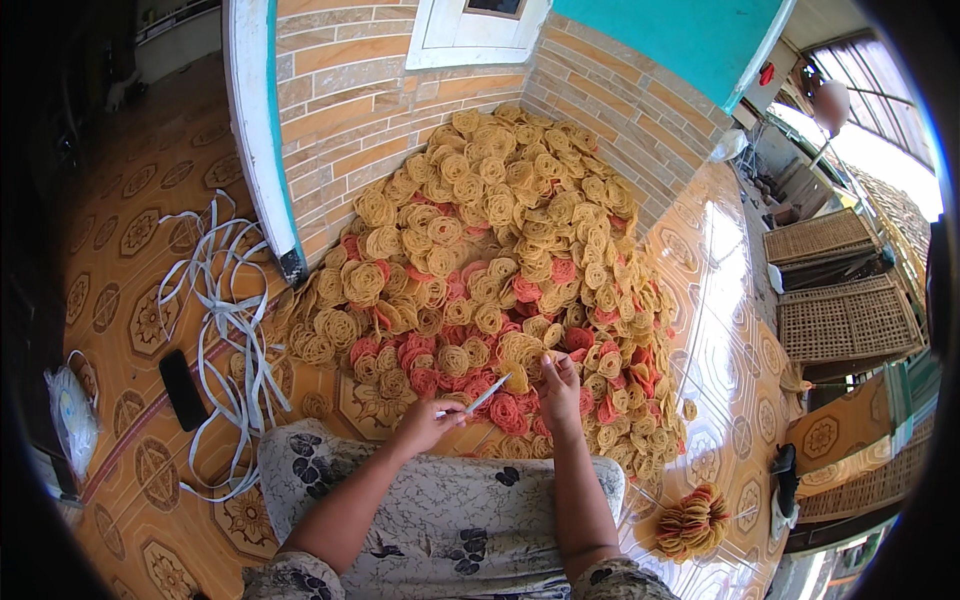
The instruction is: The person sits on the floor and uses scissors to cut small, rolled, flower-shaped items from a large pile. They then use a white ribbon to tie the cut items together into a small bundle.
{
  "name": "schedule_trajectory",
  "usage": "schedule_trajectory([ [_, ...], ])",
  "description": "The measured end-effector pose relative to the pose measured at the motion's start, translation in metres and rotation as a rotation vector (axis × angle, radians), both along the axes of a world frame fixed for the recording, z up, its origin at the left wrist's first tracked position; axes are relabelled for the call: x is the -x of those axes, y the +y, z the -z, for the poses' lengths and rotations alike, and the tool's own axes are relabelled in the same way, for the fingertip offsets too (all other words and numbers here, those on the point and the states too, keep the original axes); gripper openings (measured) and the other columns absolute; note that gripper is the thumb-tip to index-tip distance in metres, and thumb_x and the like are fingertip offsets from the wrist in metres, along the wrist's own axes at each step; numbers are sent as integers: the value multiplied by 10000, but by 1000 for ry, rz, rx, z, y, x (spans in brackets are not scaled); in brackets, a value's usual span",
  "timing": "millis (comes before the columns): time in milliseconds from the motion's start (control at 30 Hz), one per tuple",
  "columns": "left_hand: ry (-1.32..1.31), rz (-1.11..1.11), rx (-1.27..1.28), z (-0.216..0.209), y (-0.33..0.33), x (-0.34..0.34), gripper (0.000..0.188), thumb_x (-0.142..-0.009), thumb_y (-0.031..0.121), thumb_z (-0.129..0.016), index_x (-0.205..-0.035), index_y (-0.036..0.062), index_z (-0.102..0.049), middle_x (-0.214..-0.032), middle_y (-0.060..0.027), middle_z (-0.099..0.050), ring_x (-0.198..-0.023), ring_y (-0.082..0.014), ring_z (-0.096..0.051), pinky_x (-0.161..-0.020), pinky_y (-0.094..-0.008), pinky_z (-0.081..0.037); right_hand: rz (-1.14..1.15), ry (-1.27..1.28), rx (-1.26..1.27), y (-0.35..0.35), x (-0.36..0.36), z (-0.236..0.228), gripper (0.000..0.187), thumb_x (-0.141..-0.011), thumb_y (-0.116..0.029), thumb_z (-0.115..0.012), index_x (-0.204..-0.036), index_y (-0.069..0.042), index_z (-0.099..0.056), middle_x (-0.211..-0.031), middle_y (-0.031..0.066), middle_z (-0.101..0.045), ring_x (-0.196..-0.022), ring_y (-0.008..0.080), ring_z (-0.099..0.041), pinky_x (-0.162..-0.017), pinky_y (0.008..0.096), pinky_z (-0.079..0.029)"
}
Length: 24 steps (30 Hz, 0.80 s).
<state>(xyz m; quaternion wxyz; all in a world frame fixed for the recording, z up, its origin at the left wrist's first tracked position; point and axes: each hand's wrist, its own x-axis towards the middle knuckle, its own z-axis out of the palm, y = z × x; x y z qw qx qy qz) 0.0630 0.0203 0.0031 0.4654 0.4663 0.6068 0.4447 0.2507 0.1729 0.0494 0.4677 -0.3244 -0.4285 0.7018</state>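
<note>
My left hand (428, 428) is closed around a thin, white pointed strip (488, 393), its tip slanting up toward the right. Between the fingertips of my right hand (560, 392) I pinch a yellow, coiled cracker (522, 358) shaped like a rosette. The strip's tip is close to the cracker's lower edge; whether they touch I cannot tell. Directly ahead, a large heap of yellow and pink crackers (490, 190) of the same kind leans into the wall corner and spreads toward my lap.
A tangle of white straps (232, 340) lies on the tiled floor at left, beside a black phone (183, 390). Farther left is a clear plastic bag (72, 418). A stacked bundle of crackers (692, 522) sits at lower right. Woven racks (848, 318) stand at the far right.
</note>
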Motion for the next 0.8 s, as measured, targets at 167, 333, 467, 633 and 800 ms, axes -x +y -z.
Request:
schedule_trajectory([
  [167, -47, -16, -14, 0, 0, 0, 188, -937, 114, -645, -1082, 10, -700, -863, -51, -727, -766, -77, -670, -708, -227, -524, -11, -44, -142, 1, -1, 4, 29, -988, -88, -544, -974, -92, -519, -838, -26, -543, -769, 80, -515, -731, 245, -432],
  [333, -37, -21, -11, -2, 0, 2, 184, -934, 108, -644, -1075, 6, -702, -858, -48, -727, -763, -80, -671, -710, -234, -526, -70, 35, -95, 1, -2, 4, 59, -980, -41, -538, -1003, -79, -499, -884, -12, -563, -795, 78, -528, -765, 247, -442],
  [467, -75, -26, 1, -2, 0, 1, 182, -937, 110, -640, -1072, 4, -702, -848, -43, -723, -754, -81, -670, -706, -238, -529, -124, -3, -112, 2, -6, 4, 85, -969, -14, -547, -1002, -73, -497, -908, -5, -575, -807, 71, -531, -784, 238, -440],
  [633, -97, -25, 12, 0, 1, 2, 180, -940, 112, -637, -1066, 0, -701, -844, -47, -719, -741, -86, -668, -703, -240, -534, -175, -57, -264, 4, -6, 6, 83, -968, -20, -559, -1020, -52, -503, -952, 9, -603, -868, 80, -561, -799, 249, -446],
  [800, -137, -20, 54, 2, 2, 5, 199, -946, 111, -628, -1088, -17, -685, -849, -51, -716, -747, -93, -670, -706, -241, -539, -215, -499, -622, -7, -3, -8, 102, -939, 22, -569, -1018, -11, -516, -1063, 89, -655, -947, 154, -618, -845, 282, -478],
])
